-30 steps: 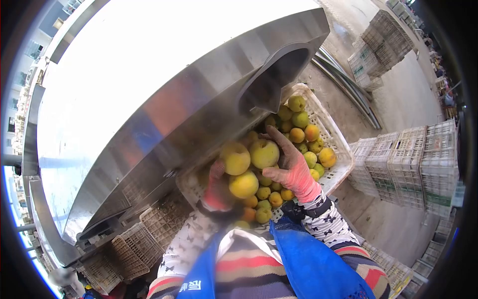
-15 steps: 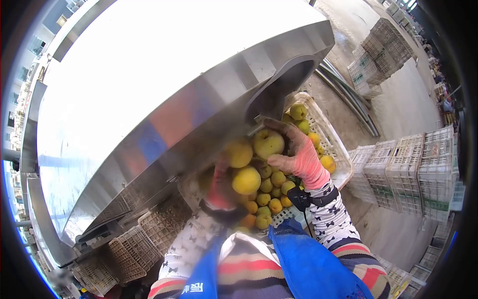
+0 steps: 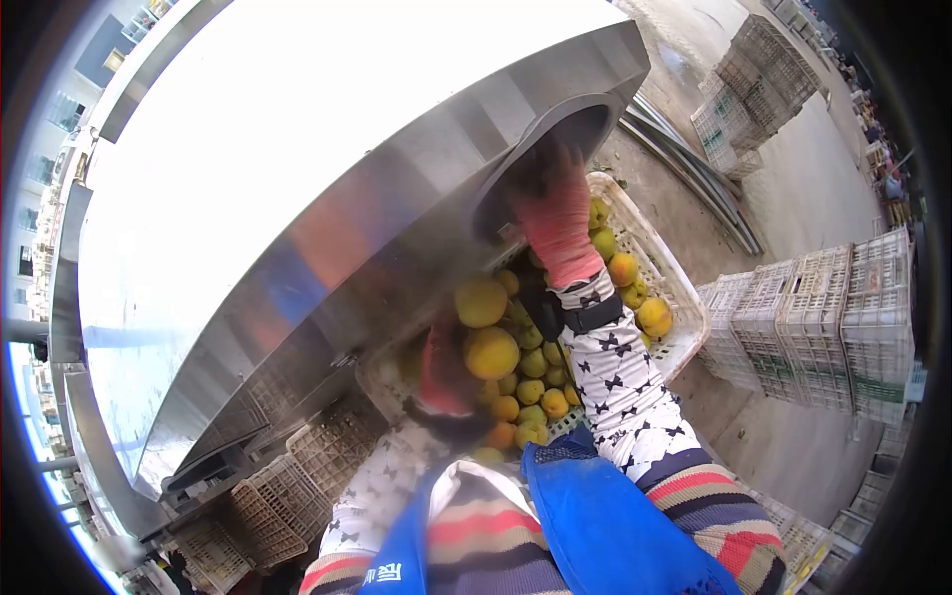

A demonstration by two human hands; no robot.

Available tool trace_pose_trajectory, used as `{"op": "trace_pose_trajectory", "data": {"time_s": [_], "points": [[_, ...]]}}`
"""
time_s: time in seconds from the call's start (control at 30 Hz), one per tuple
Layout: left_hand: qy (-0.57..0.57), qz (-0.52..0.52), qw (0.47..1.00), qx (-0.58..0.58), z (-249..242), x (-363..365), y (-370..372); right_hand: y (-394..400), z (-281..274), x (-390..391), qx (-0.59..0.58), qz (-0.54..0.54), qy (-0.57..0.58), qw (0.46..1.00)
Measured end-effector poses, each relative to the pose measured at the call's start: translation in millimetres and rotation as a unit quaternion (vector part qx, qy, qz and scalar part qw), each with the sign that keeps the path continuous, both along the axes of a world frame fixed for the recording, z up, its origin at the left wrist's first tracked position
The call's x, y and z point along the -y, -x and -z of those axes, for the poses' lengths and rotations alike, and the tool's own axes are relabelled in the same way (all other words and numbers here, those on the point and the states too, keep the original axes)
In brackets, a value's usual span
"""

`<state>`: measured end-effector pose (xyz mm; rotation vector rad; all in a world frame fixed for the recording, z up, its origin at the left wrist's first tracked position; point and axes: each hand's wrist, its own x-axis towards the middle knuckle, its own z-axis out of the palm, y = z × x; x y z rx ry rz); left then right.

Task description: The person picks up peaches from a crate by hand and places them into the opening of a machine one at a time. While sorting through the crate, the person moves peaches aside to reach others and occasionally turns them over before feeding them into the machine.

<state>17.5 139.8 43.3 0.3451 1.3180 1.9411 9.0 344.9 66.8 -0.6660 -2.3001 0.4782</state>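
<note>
A pink glove covers my right hand [image 3: 557, 223], which reaches into the dark mouth of a grey metal chute [image 3: 595, 114]. Its fingers are in shadow, so whether they hold anything is hidden. My left hand [image 3: 441, 372], also in a pink glove and partly smeared, is closed around two large yellow peaches, an upper peach [image 3: 480, 302] and a lower peach [image 3: 491, 353]. Beneath both hands, a white plastic crate [image 3: 674, 288] holds many smaller green and yellow peaches [image 3: 531, 393].
A large metal machine [image 3: 397, 198] with a bright white top fills the upper left. Stacks of white crates [image 3: 808, 327] stand at right, with metal rails [image 3: 689, 169] on the floor. More crates [image 3: 283, 501] sit below the machine.
My right hand has moved up and left from over the crate into the chute mouth. The large peach beside it is no longer visible. My left hand stays with its two peaches.
</note>
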Motion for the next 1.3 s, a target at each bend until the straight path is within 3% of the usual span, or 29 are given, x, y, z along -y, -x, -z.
{"op": "trace_pose_trajectory", "data": {"time_s": [0.03, 0.07, 0.13, 0.17, 0.2, 0.23, 0.3, 0.33, 0.4, 0.43, 0.47, 0.53, 0.6, 0.63, 0.73, 0.8, 0.83, 0.87, 0.93, 1.03, 1.1, 1.13, 1.17, 1.23, 1.3], "points": [[-0.043, 0.022, 0.991, 0.127, 14.0, 5.3, 4.4, -15.1, -10.9, -2.8, -0.018, -0.026, -0.075, 0.997], [-0.088, 0.046, 0.963, 0.252, 21.4, 7.9, 7.7, -30.0, -17.6, 5.8, -0.067, -0.054, 0.107, 0.991], [-0.108, 0.008, 0.956, 0.274, 7.9, 3.2, 4.9, -58.5, -20.2, 26.9, -0.074, -0.118, 0.33, 0.934], [-0.118, -0.01, 0.951, 0.286, 3.6, 0.8, 3.6, -75.0, -18.9, 40.2, -0.035, -0.153, 0.375, 0.914], [-0.059, -0.001, 0.996, 0.073, 7.8, 0.8, 3.2, -87.0, -17.6, 49.3, 0.005, -0.182, 0.42, 0.889], [0.001, 0.009, 0.989, -0.144, 15.5, 0.5, 2.8, -90.1, -15.7, 55.3, -0.016, -0.166, 0.435, 0.885], [0.065, 0.027, 0.923, -0.377, 18.6, -0.7, -1.7, -90.5, -11.4, 66.2, -0.059, -0.135, 0.464, 0.873], [0.071, 0.031, 0.912, -0.403, 16.4, -1.0, -2.1, -88.7, -19.7, 61.2, -0.026, -0.125, 0.432, 0.893], [0.032, 0.03, 0.965, -0.258, 6.4, -3.2, -2.1, -82.7, -27.2, 48.8, -0.003, -0.11, 0.373, 0.921], [-0.017, 0.023, 0.996, -0.079, -8.3, -11.4, -2.8, -77.5, -31.2, 43.3, 0.008, -0.101, 0.343, 0.934], [-0.064, 0.015, 0.992, 0.103, -16.8, -14.9, -3.3, -70.0, -36.6, 38.6, -0.005, -0.064, 0.25, 0.966], [-0.051, 0.012, 0.99, 0.127, -8.0, -9.9, -0.3, -34.9, -47.6, 14.9, 0.156, -0.044, 0.146, 0.976], [-0.014, -0.005, 0.994, 0.112, 20.8, -8.2, -3.9, -10.8, -38.2, -11.5, 0.207, -0.042, 0.048, 0.976], [0.013, -0.023, 0.997, 0.079, 46.0, -11.5, -3.8, 2.0, -15.0, -24.7, 0.174, -0.053, 0.002, 0.983], [0.074, -0.027, 0.986, -0.144, 53.7, -8.2, 3.3, -15.2, -18.3, -25.2, 0.02, -0.133, -0.144, 0.98], [0.118, -0.014, 0.957, -0.266, 34.1, -2.8, 5.9, -55.1, -34.2, 4.0, -0.013, -0.208, 0.076, 0.975], [0.145, 0.0, 0.944, -0.295, 10.1, -2.7, 7.1, -76.9, -36.5, 24.2, 0.019, -0.225, 0.338, 0.913], [0.168, 0.014, 0.93, -0.326, -1.9, -5.3, 9.2, -85.4, -27.0, 33.7, 0.048, -0.253, 0.347, 0.902], [0.028, -0.016, 0.985, -0.168, 5.5, -15.4, 2.7, -92.1, -7.6, 45.7, 0.106, -0.303, 0.365, 0.874], [0.003, 0.008, 0.991, -0.135, 23.7, -13.1, 9.0, -94.5, -24.3, 33.1, 0.05, -0.309, 0.358, 0.88], [-0.085, 0.046, 0.995, -0.01, 24.0, -11.4, 9.8, -92.8, -37.9, 24.7, 0.013, -0.314, 0.476, 0.821], [-0.195, 0.063, 0.969, 0.136, 5.7, -14.4, 6.9, -90.9, -42.2, 22.5, -0.005, -0.315, 0.532, 0.786], [-0.299, 0.078, 0.91, 0.278, -5.9, -16.2, 5.9, -89.9, -42.0, 23.5, 0.008, -0.322, 0.455, 0.831], [-0.228, 0.083, 0.943, 0.226, -9.1, -17.5, 8.3, -92.0, -37.1, 28.9, 0.036, -0.328, 0.289, 0.899], [-0.214, 0.085, 0.953, 0.196, -12.7, -22.7, 9.7, -89.9, -39.6, 31.4, 0.03, -0.296, 0.271, 0.916]]}}
